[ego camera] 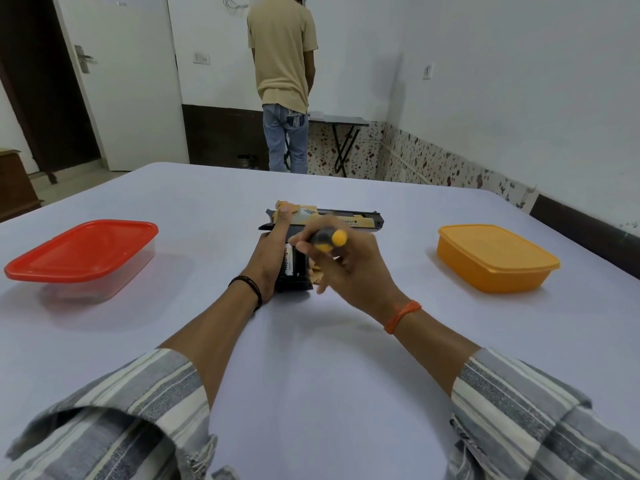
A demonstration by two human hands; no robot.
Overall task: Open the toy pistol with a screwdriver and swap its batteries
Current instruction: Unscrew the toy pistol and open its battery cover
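The black and gold toy pistol lies on its side in the middle of the table, barrel to the right. Its grip points toward me with the battery bay uncovered, and a white battery shows inside. My left hand lies along the left side of the grip, thumb up on the rear of the slide, steadying it. My right hand grips a screwdriver with a black and yellow handle over the grip; its tip is hidden. A small gold piece lies under my right fingers.
A clear box with a red lid sits at the left of the table. An orange lidded box sits at the right. A person stands beyond the far edge, back turned, near a folding table.
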